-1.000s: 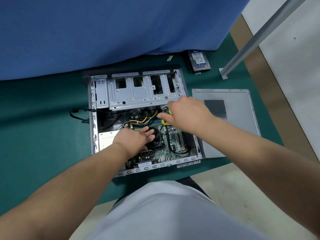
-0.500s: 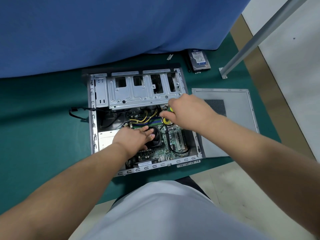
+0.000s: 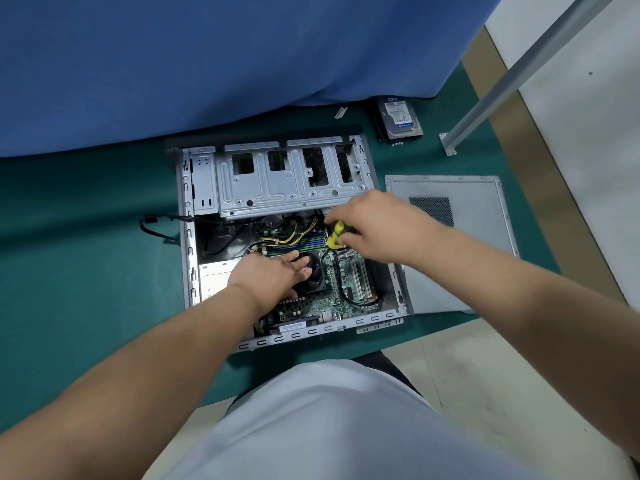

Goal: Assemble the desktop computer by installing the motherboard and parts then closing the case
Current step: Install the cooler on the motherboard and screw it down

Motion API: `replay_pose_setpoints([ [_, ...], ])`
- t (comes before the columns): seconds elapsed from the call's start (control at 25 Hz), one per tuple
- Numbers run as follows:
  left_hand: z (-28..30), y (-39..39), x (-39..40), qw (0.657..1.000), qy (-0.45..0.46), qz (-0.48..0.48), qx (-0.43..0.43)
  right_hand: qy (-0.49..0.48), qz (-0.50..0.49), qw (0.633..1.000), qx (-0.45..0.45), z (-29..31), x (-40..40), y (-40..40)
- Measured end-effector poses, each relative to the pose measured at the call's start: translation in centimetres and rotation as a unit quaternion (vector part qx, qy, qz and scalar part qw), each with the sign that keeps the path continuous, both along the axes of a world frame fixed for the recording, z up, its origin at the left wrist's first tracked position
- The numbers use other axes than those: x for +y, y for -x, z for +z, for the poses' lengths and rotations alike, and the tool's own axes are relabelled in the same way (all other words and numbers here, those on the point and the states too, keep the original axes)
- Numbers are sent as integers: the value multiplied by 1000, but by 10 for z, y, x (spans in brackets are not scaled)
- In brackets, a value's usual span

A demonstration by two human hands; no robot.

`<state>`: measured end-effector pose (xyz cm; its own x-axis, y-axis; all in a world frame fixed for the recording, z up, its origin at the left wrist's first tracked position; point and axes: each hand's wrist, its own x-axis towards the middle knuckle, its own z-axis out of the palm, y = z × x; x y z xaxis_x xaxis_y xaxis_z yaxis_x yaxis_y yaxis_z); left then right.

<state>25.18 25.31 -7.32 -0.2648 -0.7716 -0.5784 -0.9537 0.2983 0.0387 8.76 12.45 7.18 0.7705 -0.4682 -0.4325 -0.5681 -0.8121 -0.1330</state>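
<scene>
An open grey computer case lies flat on a green mat. Inside it sits the green motherboard with a black CPU fan, memory sticks and yellow cables. My left hand rests flat on the fan and board, fingers spread. My right hand is closed around a yellow and black screwdriver, whose tip points down at the board near the memory slots. A silver drive cage fills the case's far half.
The grey side panel lies on the mat right of the case. A hard drive and a small white part lie beyond it by the blue cloth. A metal leg slants at far right. A black cable trails left.
My right hand with the screwdriver has shifted slightly left and back over the board. My left hand has stayed on the fan.
</scene>
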Motion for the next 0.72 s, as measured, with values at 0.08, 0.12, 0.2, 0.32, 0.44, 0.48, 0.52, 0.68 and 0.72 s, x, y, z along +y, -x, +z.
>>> replay_pose_setpoints([
  [0.08,1,1,0,1000,-2,0,0,49,-124,991,-7,-8,15,-6],
  [0.12,1,1,-1,1000,-1,-2,0,84,-163,983,7,-12,20,-9],
  [0.2,1,1,0,1000,1,-2,-1,108,-171,979,9,-15,20,-15],
  [0.32,-1,-1,0,1000,-2,1,1,16,-44,999,2,-4,5,-11],
  [0.44,-3,-1,0,1000,-1,5,2,-15,67,997,43,0,-2,-2],
  [0.48,-4,-1,0,1000,-1,6,0,-15,75,995,68,-5,5,1],
  [0.52,-4,-1,-1,1000,-3,9,1,-12,81,992,95,-12,13,4],
  [0.68,-7,-3,-1,1000,-2,5,7,-38,7,998,44,-14,12,18],
  [0.72,-5,-3,-1,1000,-8,7,9,-41,-11,999,20,-9,5,20],
])
